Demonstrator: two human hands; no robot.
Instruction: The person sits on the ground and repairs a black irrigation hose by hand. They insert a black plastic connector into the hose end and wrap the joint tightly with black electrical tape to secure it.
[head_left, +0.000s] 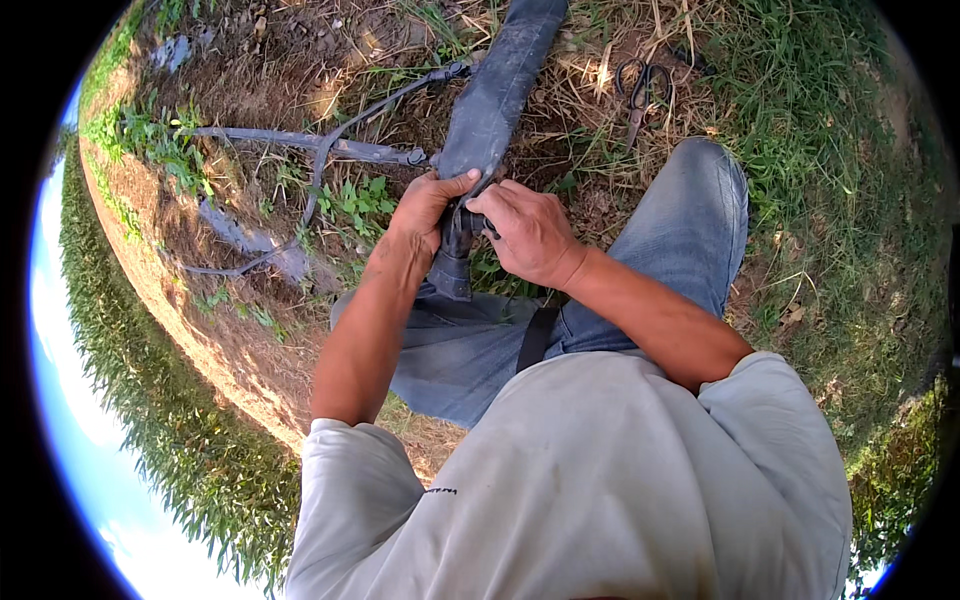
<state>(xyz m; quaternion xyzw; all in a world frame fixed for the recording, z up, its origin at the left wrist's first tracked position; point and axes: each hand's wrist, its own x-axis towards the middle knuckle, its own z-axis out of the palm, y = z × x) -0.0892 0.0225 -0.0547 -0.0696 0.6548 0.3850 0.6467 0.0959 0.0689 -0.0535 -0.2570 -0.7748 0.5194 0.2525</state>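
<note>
A wide, flat black hose (488,110) runs from the far edge toward my lap, and its near part is bunched up between my hands. My left hand (428,205) is wrapped round the hose's left side, thumb lying on top. On the right side, my right hand (530,230) pinches the hose with its fingers curled in. A dark fitting (480,224) shows just under the right fingers; its exact form is partly hidden. Below the hands, the hose's folded end (452,275) hangs over my jeans.
Left of the hose lie a thin black tube (322,165) and a flatter drip line (290,138) with small connectors near the hose. Dark-handled scissors (640,95) rest on straw at the far right. My bent knee (705,190) is beside them. Grass (810,180) grows at right; tall crops (130,350) stand at left.
</note>
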